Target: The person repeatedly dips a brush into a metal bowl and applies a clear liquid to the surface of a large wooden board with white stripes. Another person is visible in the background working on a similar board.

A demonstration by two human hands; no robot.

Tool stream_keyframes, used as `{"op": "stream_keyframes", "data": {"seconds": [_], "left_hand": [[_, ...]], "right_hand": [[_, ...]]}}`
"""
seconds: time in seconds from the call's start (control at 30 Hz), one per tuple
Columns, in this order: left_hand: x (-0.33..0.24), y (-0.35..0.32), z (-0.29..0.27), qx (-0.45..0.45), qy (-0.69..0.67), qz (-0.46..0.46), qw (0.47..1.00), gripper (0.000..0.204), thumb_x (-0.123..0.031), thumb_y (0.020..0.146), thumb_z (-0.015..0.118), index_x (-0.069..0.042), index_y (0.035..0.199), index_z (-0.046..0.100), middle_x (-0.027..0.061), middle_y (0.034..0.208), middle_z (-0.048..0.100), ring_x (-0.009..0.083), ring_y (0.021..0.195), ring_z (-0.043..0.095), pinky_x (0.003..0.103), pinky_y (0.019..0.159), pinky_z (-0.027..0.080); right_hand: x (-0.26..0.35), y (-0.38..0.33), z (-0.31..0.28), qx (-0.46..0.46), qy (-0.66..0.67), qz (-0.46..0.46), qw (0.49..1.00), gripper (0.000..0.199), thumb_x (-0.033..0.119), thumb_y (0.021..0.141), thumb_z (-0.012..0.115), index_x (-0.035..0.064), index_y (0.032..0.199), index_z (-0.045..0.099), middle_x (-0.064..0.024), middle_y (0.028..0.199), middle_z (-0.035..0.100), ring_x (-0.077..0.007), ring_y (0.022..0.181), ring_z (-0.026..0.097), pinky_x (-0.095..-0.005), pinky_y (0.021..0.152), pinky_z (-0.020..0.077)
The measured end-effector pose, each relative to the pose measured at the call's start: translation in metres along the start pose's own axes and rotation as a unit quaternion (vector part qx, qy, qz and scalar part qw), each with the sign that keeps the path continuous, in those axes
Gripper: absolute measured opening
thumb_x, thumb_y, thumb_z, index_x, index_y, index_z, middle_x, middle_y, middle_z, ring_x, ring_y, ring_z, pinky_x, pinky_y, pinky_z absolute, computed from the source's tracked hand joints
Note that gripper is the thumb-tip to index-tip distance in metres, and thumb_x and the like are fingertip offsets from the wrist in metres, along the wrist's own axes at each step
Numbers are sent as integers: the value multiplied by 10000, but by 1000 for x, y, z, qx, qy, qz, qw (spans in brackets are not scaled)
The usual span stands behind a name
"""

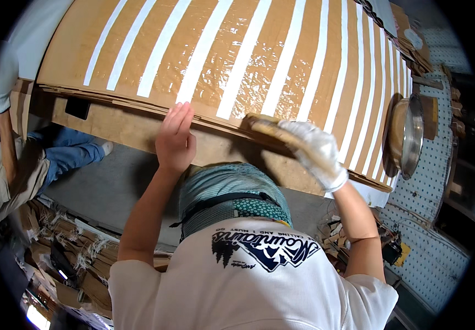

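Cardboard sheets (232, 60) with white stripes were stacked flat on the table, and their middle looked wet and shiny with glue, so some gluing seemed done while the dry ends seemed left. The bare left hand (175, 140) was laid flat, fingers straight, on the stack's near edge. The gloved right hand (317, 151) was closed around a brush (265, 127) on the same edge. A round metal bowl (407, 135) was seen at the right; what was inside could not be told.
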State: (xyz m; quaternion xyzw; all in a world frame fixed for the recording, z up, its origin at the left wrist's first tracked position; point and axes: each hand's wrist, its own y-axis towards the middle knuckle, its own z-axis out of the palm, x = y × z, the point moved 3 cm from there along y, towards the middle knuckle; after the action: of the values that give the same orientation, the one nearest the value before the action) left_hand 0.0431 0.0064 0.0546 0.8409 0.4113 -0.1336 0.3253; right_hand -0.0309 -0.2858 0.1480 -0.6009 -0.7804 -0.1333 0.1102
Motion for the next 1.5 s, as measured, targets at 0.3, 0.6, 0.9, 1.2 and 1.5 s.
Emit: {"op": "stream_keyframes", "data": {"seconds": [0.3, 0.6, 0.9, 1.2, 1.5], "left_hand": [[54, 3, -13, -35, 90, -80, 992, 496, 34, 776, 532, 15, 1271, 551, 163, 1271, 566, 361, 1204, 547, 471, 1072, 422], [64, 9, -6, -51, 164, -21, 985, 345, 4, 835, 519, 14, 1152, 653, 145, 1175, 636, 330, 1121, 612, 476, 1009, 499], [70, 6, -2, -31, 163, -16, 986, 337, -27, 841, 552, 20, 1166, 632, 173, 1199, 608, 367, 1147, 580, 521, 1028, 457], [70, -3, -3, 19, 173, -38, 984, 348, -40, 882, 504, 10, 1207, 618, 194, 1225, 597, 414, 1187, 552, 542, 1027, 454], [56, 22, -8, 16, 186, 23, 982, 400, 10, 812, 585, 27, 1210, 622, 212, 1169, 633, 397, 1102, 606, 443, 956, 504]], "right_hand": [[49, 78, 28, -20, 84, -5, 996, 345, 141, 877, 555, 60, 1204, 628, -105, 1137, 658, -221, 913, 682, -291, 687, 569], [27, 195, 34, 102, 130, 65, 984, 530, 538, 857, 678, 18, 948, 736, -160, 627, 646, -238, 547, 654, -360, 543, 546], [-238, 196, -28, -217, 336, 357, 845, 396, 374, 816, 743, 50, 1044, 730, -103, 909, 728, -187, 809, 692, -338, 731, 540], [-239, 269, -48, -172, 275, 289, 901, 468, 480, 872, 634, 77, 1104, 693, -172, 974, 712, -292, 901, 684, -392, 833, 527], [-216, 394, -21, -40, 228, 96, 968, 615, 583, 785, 645, 56, 1102, 663, -224, 1082, 648, -331, 1033, 634, -385, 919, 494]]}}
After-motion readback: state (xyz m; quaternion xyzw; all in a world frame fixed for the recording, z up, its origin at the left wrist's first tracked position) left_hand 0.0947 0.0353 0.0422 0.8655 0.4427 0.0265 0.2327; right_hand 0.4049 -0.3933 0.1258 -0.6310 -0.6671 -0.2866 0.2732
